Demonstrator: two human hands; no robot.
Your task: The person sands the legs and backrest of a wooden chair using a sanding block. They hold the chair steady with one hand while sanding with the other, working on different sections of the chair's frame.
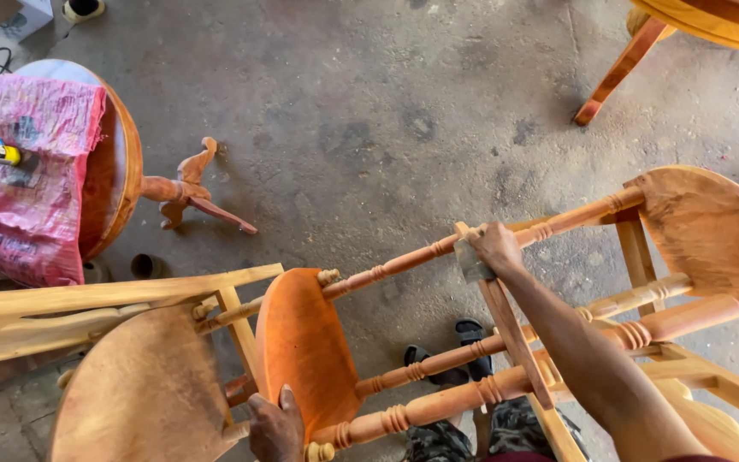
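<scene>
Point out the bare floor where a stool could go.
The concrete floor lies bare between the tipped round table and the table leg at top right. Near both hands, stools and rungs crowd everything.

Orange-stained stool (404, 342) laid on its side, with a grey sanding pad (470, 259) pressed to it

The stool is seen tipped over on the floor, its round orange seat (305, 351) standing on edge under the left hand (275, 428) and its turned, ringed legs running away toward the right. The small grey pad is held flat under the right hand (496, 248), against the top of a plain square crosspiece beside the uppermost leg.
</scene>
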